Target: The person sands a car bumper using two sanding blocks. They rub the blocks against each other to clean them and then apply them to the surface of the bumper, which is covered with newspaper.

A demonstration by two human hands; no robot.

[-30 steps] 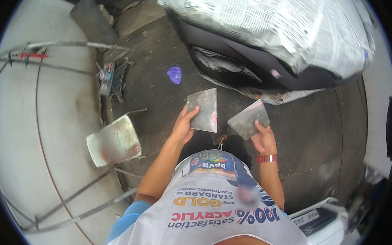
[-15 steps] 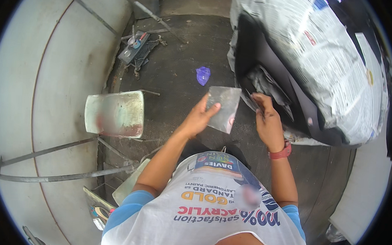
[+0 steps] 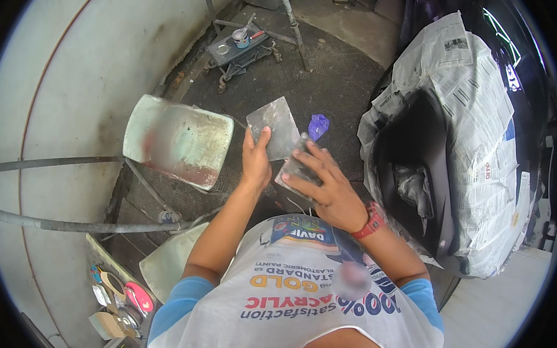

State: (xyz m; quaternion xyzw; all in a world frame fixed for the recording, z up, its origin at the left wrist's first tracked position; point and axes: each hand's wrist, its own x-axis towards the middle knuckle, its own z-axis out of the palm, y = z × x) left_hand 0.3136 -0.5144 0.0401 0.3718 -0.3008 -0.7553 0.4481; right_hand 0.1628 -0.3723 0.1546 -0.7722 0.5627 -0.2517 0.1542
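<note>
In front of my shirt my left hand (image 3: 255, 167) grips a thin, flat grey square plate (image 3: 274, 125) by its lower edge, thumb on top. My right hand (image 3: 335, 192), with a red wristwatch (image 3: 370, 220), has its fingers spread over a dark grey, smudged flat pad (image 3: 300, 172). The pad sits right beside the plate's lower right corner; whether they touch I cannot tell. To the right stands a dark vehicle part (image 3: 411, 127) masked with newspaper (image 3: 480, 108). A crumpled purple scrap (image 3: 318, 127) lies on the floor just beyond my hands.
A stained pale green chair seat (image 3: 187, 136) stands at left. Farther off is a low wheeled stand (image 3: 249, 53) carrying a small can (image 3: 240, 38). Metal bars (image 3: 65, 222) cross the left side. A board (image 3: 94, 259) at lower left holds tape rolls (image 3: 113, 283) and other supplies.
My right hand has come away from the masked vehicle part and over to the plate, carrying the dark pad. The left hand has moved left with the plate, and the view has turned.
</note>
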